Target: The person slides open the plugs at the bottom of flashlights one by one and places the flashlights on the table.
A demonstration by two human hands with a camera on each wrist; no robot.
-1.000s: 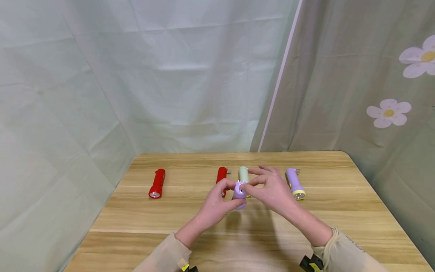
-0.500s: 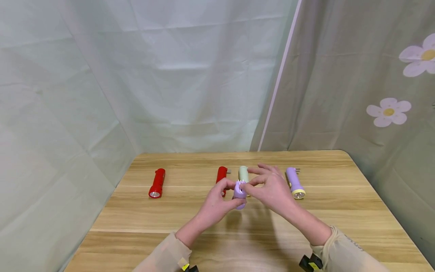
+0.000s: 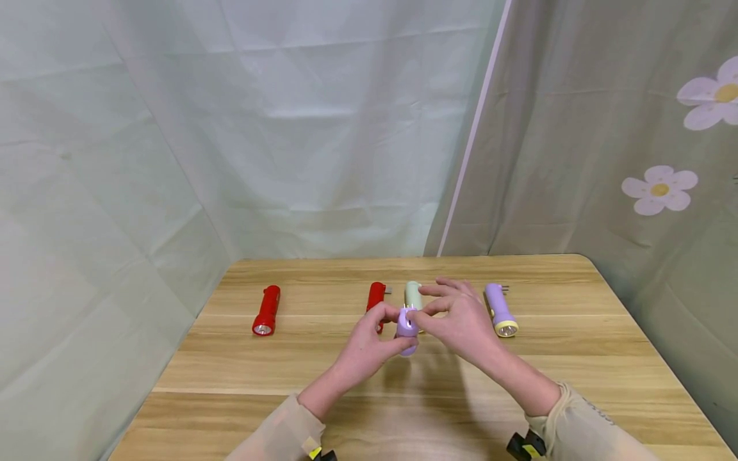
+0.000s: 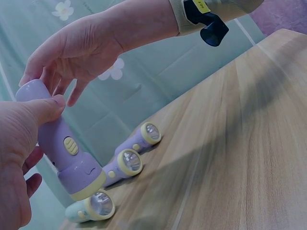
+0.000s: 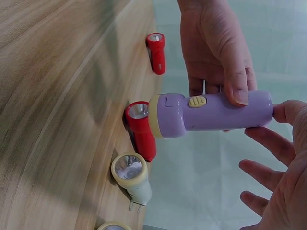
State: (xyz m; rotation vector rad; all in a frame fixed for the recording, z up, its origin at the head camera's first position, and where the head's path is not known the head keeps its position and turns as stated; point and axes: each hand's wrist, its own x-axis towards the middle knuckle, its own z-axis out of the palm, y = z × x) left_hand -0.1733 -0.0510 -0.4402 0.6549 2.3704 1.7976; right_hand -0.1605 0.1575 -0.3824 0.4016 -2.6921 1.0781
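Note:
My left hand grips a purple flashlight around its body, above the table. Its pale yellow head points downward and its yellow slide switch shows in the left wrist view. The tail end faces up in the head view, with small metal prongs standing out of it. My right hand has thumb and index fingertips pinched at that tail end, the other fingers spread away. In the left wrist view, the right fingertips are partly hidden behind the tail.
On the wooden table lie a red flashlight at left, another red flashlight and a pale green one behind the hands. Two purple flashlights, one near and one far, lie to the right. Curtains surround the table.

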